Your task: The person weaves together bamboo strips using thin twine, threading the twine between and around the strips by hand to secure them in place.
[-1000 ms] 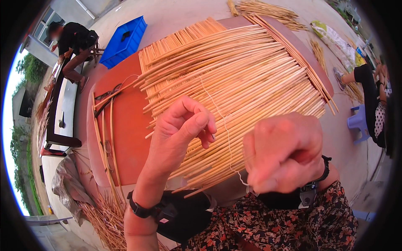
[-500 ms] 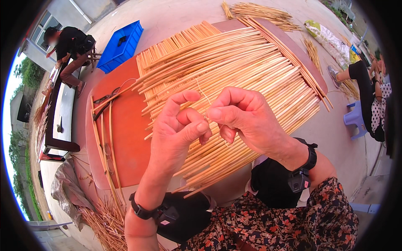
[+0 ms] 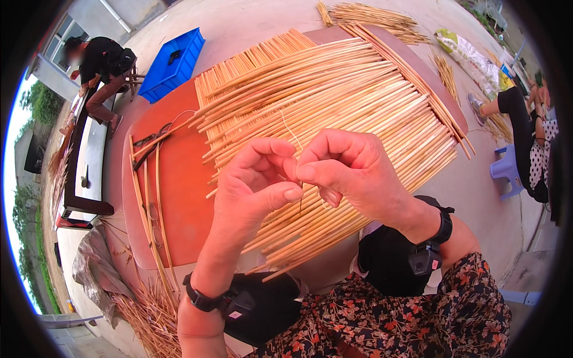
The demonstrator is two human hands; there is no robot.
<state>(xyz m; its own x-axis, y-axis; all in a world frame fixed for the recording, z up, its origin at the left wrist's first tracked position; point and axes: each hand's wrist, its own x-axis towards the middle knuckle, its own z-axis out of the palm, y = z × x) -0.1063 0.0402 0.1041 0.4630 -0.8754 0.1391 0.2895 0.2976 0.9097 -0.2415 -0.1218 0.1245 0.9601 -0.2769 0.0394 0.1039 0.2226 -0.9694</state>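
Note:
My right hand (image 3: 349, 173) pinches the fine white thread (image 3: 287, 126) between thumb and forefinger, with a thin dark needle-like piece (image 3: 301, 206) below the pinch. My left hand (image 3: 250, 185) meets it with curled fingertips, thumb lower and apart; what those fingers grip is hidden. Beneath both lies a broad mat of pale reed stalks (image 3: 382, 113) over the orange-red tabletop (image 3: 179, 221). Loose long strips (image 3: 159, 215) and a dark, scissor-like tool (image 3: 146, 143) lie at the table's left.
A blue crate (image 3: 161, 83) stands beyond. A bent-over person (image 3: 104, 68) works at a dark-edged bench (image 3: 77, 167) on the left; another's leg (image 3: 516, 125) is beside a lilac stool (image 3: 504, 170) at right. Reed bundles (image 3: 376, 18) and brushwood (image 3: 143, 310) lie around.
My right hand has swung inward from lower right to meet my left. Since half a second ago both have lowered slightly, and my left forefinger has curled toward the right's pinch.

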